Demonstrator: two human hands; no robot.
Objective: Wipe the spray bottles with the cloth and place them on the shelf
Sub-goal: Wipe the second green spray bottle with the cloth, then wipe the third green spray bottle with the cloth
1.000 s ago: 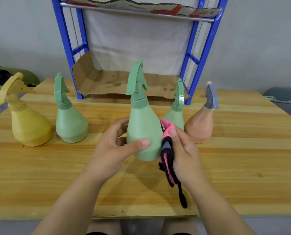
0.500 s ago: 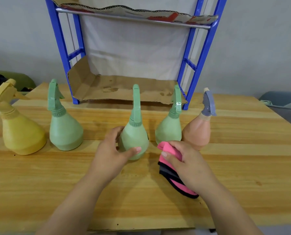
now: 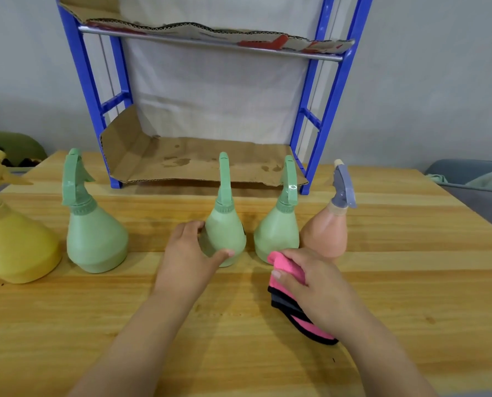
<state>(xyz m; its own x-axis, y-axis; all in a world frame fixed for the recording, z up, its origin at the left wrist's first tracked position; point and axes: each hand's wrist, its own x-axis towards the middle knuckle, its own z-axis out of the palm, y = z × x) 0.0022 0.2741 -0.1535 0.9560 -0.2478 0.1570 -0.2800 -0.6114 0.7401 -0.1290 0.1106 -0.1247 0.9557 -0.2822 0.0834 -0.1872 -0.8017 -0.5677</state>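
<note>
Left hand (image 3: 187, 253) wraps the middle green bottle (image 3: 224, 233), centre frame, on the bench (image 3: 411, 282); right hand (image 3: 316, 285) clutches the pink cloth (image 3: 286, 265) just right of it. A careless lift toward the shelf (image 3: 196, 159) could topple the neighbouring green bottle (image 3: 276, 233).

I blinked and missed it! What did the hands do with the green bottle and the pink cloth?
The left hand lowered the middle green bottle onto the table and still grips it. The right hand brought the pink cloth down off the bottle to the table, still holding it. The other four bottles stayed put.
</note>
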